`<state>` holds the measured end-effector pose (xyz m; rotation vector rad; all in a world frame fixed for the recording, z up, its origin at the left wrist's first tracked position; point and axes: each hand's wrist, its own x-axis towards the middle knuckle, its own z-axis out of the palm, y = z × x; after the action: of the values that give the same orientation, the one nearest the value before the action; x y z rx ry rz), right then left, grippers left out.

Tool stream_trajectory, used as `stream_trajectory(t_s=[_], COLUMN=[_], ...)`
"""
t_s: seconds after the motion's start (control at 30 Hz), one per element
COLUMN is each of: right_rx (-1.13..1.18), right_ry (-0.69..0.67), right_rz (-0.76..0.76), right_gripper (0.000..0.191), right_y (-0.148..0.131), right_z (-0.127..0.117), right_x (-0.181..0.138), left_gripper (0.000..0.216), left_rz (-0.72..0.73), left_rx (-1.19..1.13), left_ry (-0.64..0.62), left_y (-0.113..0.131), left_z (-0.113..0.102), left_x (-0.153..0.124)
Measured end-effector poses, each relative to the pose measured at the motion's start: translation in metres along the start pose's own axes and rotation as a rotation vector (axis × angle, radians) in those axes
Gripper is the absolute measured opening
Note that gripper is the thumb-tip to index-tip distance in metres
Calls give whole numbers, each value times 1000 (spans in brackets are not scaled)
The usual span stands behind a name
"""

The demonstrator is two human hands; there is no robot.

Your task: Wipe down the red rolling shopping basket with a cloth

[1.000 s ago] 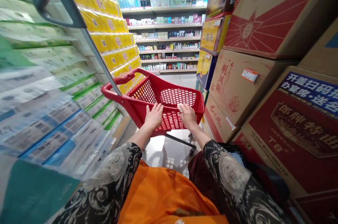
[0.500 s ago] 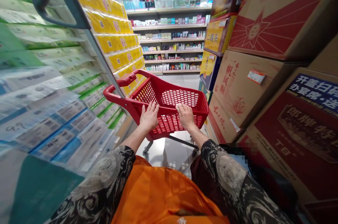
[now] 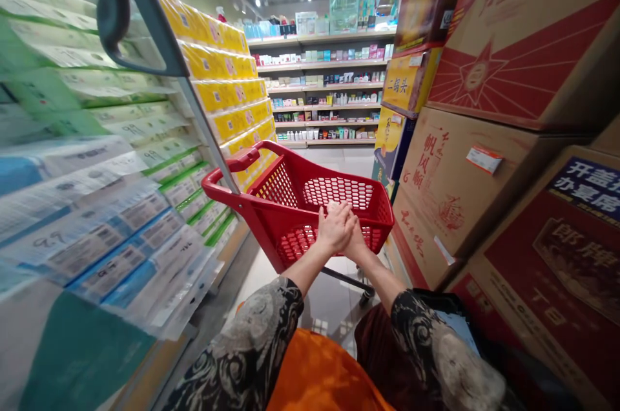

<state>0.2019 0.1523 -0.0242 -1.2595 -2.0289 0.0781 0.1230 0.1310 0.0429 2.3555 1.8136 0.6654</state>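
My left hand [image 3: 333, 232] lies against and partly over my right hand [image 3: 355, 240], its fingers closed across the right one's. A small white wad [image 3: 333, 207] shows at the fingertips; it looks crumpled, and its kind is unclear. My right hand's fingers are bent and mostly covered by the left. Both hands are above the near rim of a red plastic shopping cart [image 3: 261, 201]; whether they touch it I cannot tell. Through its pierced walls and open top, no goods show in the cart. Its handle is at the left.
A metal pole with a grey loop grip [image 3: 177, 68] rises beside the cart handle. Wrapped paper packs [image 3: 130, 204] and yellow packs [image 3: 217, 97] line the left. Stacked cartons [image 3: 436, 185] wall the right. Shelves of small goods [image 3: 329, 86] stand across the far end.
My hands were apart, the left spread over the cart's near rim. The left has moved right onto my right hand. The view has shifted, so the cart sits slightly lower and farther right.
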Motion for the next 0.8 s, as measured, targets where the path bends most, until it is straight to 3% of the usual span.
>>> stream_trajectory(t_s=[0.1,0.23,0.33,0.4,0.53,0.6,0.7,0.8], right_rx=[-78,-268,-308,-321,-326,-296,-217,-167], right_ry=[68,-8,-10,8,22,-1,-37,-35], right_rz=[61,104,105,132,244,278,250,242], right_gripper=[61,58,57,59,62,63,65,67], right_y=[26,49,55,57,43,27,3,-8], right_z=[-17,-31,-31,-31,-31,-29,-19,-8], right_x=[-16,-29,-30,-29,-33,-36,-35,-30], left_gripper=[43,28,29,30,30,33,38,38], left_rz=[-14,102,117,101,41,-12,-1,134], left_rx=[19,185,293,364,474,504,510,480], left_ry=[19,94,116,116,172,233,287,190], left_y=[0,-11,-36,-64,-125,-146,-154,-136], left_z=[12,23,12,-10,-68,-86,-84,-62], left_x=[5,3,0,-6,-29,-37,-34,-26])
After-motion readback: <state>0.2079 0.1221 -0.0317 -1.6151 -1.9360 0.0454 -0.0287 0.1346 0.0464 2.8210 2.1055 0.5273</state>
